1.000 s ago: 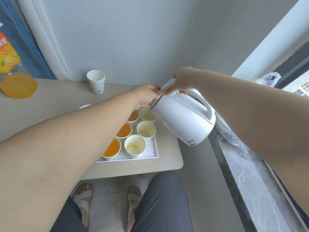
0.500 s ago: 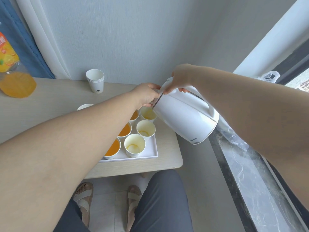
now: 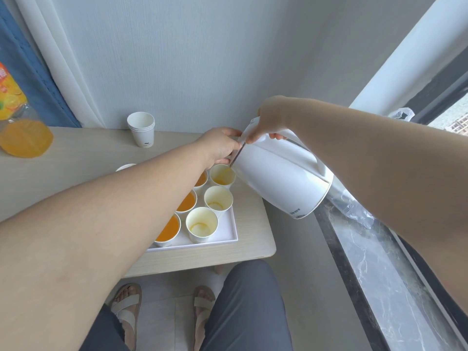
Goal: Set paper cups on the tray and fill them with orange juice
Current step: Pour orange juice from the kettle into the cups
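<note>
A white tray [image 3: 226, 233] on the table holds several paper cups. The left column of cups [image 3: 168, 230] is full of orange juice, partly hidden under my left forearm. Two right-hand cups [image 3: 201, 224] hold only a trace. My right hand [image 3: 272, 120] grips the top of a white kettle [image 3: 281, 177] by its handle and tilts it, spout down, over the far right cup [image 3: 222, 175], which has a little juice in it. My left hand [image 3: 219, 145] holds the kettle's lid edge near the spout.
A stack of spare paper cups [image 3: 141, 129] stands at the back of the table [image 3: 76, 158]. An orange juice bottle [image 3: 19, 122] lies at the far left. A marble window sill [image 3: 374, 262] with a plastic bag runs along the right. My legs and sandalled feet are below.
The kettle has tilted further and risen slightly, with its spout staying over the far right cup. More juice shows in that cup.
</note>
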The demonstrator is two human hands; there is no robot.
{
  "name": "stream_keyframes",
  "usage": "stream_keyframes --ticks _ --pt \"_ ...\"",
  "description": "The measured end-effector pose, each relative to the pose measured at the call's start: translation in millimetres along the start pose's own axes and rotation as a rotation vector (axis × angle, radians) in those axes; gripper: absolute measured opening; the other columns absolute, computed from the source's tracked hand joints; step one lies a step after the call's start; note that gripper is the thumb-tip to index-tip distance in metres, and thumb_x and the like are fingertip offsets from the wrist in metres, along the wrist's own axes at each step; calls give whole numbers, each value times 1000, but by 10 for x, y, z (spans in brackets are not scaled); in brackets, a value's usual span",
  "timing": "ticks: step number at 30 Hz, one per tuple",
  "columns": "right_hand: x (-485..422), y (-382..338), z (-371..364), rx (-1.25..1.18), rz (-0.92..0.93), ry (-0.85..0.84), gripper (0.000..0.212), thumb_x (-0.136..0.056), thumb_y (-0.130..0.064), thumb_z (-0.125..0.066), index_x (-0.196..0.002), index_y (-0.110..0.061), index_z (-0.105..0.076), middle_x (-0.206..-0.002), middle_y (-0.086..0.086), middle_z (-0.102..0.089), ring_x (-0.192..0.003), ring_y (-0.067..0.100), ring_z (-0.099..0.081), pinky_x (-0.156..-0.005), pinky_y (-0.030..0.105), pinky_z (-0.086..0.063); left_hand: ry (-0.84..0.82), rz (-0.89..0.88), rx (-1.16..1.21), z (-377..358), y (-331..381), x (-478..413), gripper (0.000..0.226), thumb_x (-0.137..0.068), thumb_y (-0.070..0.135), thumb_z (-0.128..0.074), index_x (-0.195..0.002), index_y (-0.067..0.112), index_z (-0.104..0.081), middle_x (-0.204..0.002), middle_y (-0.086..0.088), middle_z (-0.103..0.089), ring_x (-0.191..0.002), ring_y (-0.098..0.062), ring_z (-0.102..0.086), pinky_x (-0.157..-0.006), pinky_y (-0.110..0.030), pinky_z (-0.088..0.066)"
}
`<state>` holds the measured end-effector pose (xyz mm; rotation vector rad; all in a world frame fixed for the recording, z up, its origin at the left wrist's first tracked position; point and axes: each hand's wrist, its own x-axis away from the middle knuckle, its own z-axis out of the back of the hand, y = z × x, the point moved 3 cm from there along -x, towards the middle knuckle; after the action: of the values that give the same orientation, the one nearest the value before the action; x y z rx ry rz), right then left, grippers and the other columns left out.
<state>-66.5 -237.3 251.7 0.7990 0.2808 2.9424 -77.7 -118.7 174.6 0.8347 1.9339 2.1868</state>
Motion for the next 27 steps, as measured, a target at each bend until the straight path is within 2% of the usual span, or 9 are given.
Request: stream_keyframes --ticks 3,7,11,13,16,18,22,27 --pt "21 12 28 13 -5 12 41 -88 -51 -56 -69 -15 -50 -69 4 -55 -83 25 -54 -78 29 -39 4 -5 12 -11 8 -2 37 -95 4 -53 -130 14 -56 -107 -5 -63 -91 -18 -60 -58 -17 -49" --pt "26 29 46 3 -11 46 47 -83 -55 -60 -89 -8 -63 -70 3 -60 -83 25 -57 -76 29 -40 -1 -9 23 -37 13 -5 37 -95 5 -54 -131 14 -56 -115 -7 -64 -92 -18 -62 -57 -18 -50" --pt "28 45 67 8 -16 66 51 -80 -56 -63 -91 -7 -66 -70 3 -62 -82 25 -59 -80 31 -43 -1 -10 30 -52 26 -6 38 -95 3 -54 -131 15 -56 -113 -6 -64 -93 -18 -62 -57 -17 -50" --pt "34 67 86 13 -22 66 50 -80 -57 -62 -90 -7 -66 -70 3 -62 -82 25 -59 -80 31 -43 -7 -9 30 -57 35 -17 40 -94 3 -54 -132 15 -56 -115 -6 -65 -94 -18 -62 -62 -19 -51" --pt "49 76 107 18 -28 76 48 -80 -56 -62 -79 -8 -63 -68 3 -61 -81 25 -58 -78 31 -42 -12 -12 17 -54 41 -42 41 -94 3 -55 -133 16 -56 -120 -7 -65 -99 -20 -63 -80 -28 -50" --pt "61 69 113 23 -30 77 47 -80 -55 -62 -81 -9 -63 -69 3 -61 -80 25 -58 -78 31 -42 -10 -16 9 -53 46 -45 41 -94 4 -56 -133 16 -55 -121 -7 -64 -103 -21 -62 -86 -30 -49" --pt "77 61 123 33 -33 70 47 -82 -55 -61 -84 -8 -63 -71 3 -60 -79 25 -57 -77 30 -41 -9 -16 10 -48 48 -41 41 -94 4 -56 -133 16 -56 -120 -7 -64 -104 -21 -62 -89 -31 -49" --pt "76 42 126 66 -34 61 47 -83 -55 -59 -75 -9 -60 -68 3 -59 -80 25 -56 -77 30 -40 -12 -19 11 -45 52 -28 41 -94 3 -55 -132 16 -56 -117 -6 -64 -102 -20 -62 -88 -31 -48"
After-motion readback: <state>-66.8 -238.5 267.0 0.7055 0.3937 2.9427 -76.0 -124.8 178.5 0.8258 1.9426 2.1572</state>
